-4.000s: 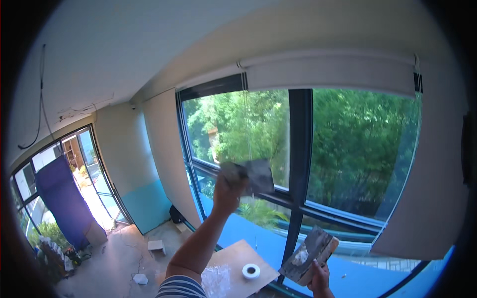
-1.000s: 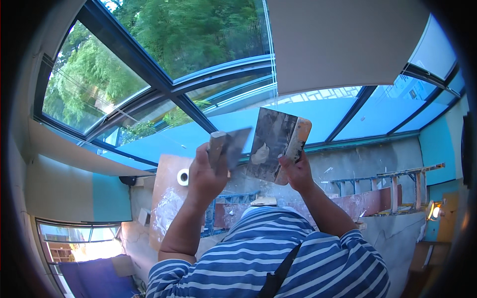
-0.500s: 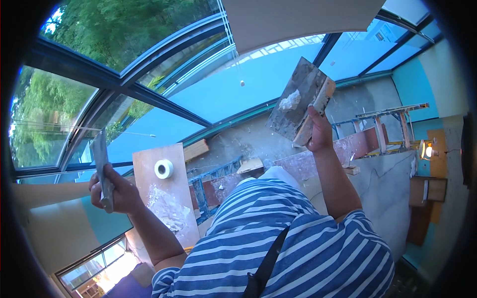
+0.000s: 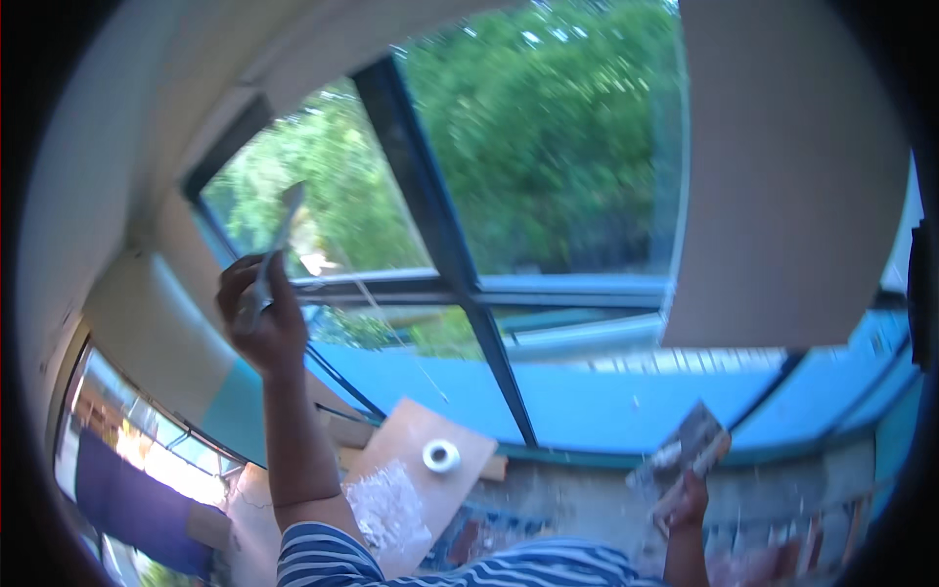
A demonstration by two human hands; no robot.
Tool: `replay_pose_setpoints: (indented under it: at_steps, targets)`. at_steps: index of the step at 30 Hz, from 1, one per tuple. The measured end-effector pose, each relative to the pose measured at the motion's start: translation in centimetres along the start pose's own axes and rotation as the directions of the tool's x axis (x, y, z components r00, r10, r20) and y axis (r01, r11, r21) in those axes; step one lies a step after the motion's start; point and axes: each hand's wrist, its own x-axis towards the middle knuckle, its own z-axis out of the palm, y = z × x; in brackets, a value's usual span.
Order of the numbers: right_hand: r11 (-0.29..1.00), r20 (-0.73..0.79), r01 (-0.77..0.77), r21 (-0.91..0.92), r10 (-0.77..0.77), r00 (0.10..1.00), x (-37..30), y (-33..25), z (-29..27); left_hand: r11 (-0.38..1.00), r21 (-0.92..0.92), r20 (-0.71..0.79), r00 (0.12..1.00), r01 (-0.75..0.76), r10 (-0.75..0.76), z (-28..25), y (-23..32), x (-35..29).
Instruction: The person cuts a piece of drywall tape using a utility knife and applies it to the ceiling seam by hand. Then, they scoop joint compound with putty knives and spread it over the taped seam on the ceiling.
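Note:
My left hand is raised at the left, fingers closed around a grey putty knife. The blade points up in front of the window, seen nearly edge-on and blurred. Low at the right, my right hand grips the wooden handle of a plastering trowel. Its flat grey metal plate faces up and outward, with a dab of white putty on it. The two tools are far apart, and neither touches a surface that I can make out.
Below stands a board bearing a roll of white tape and a spread of white plaster bits. Dark-framed windows span the front, with a pale blind on the right. A blurred ladder is at lower right.
The view has swung up and left toward the window and wall corner. My left hand has risen with the putty knife; my right hand with the trowel now appears lower and farther right.

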Motion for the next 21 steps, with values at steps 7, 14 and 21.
replay_pose_setpoints:
  at_steps: [7,14,21]
  targets:
    - [0.978,0.295,-0.209,-0.017,0.204,0.933,4.2,0.0,5.0,0.964,-0.033,-0.307,0.916,0.263,-0.26,-6.3,-0.9,18.7]
    - [0.947,0.43,-0.298,-0.121,0.32,0.844,8.7,0.7,6.0,0.954,0.211,-0.377,0.918,0.213,-0.121,-13.3,-1.7,33.2]
    - [0.947,0.488,-0.299,-0.114,0.315,0.814,8.7,1.2,6.3,0.953,0.297,-0.31,0.95,0.058,0.039,-16.2,0.8,39.8]
